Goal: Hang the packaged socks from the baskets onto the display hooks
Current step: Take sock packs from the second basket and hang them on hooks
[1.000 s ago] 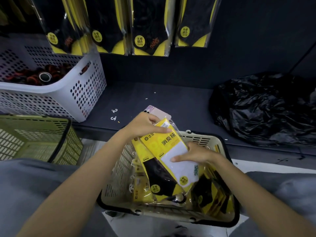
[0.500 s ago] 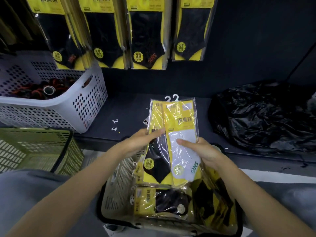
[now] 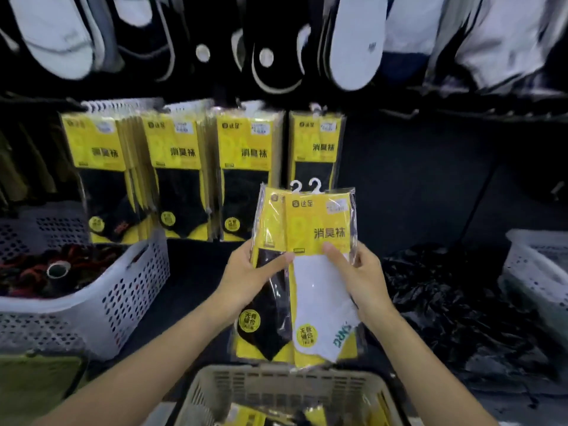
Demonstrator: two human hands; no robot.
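Observation:
I hold two yellow sock packs upright in front of the display. My left hand [image 3: 246,278] grips the pack with black socks [image 3: 264,318], thumb across its front. My right hand [image 3: 359,278] grips the pack with white socks [image 3: 322,302], which overlaps the black one. Both packs have small white hanger hooks [image 3: 305,186] at the top. Behind them four rows of yellow packs with black socks [image 3: 172,173] hang on display hooks [image 3: 104,106]. The beige basket [image 3: 276,385] with more packs sits just below my hands.
A white perforated basket [image 3: 101,302] with dark rolled items stands at left, a green basket [image 3: 37,385] below it. A crumpled black plastic bag [image 3: 461,305] lies on the shelf at right, next to another white basket [image 3: 538,265]. White and black socks [image 3: 353,41] hang above.
Both hands lifted the two packs out of the beige basket and raised them upright toward the hanging rows. The view tilted upward, revealing the upper sock rows.

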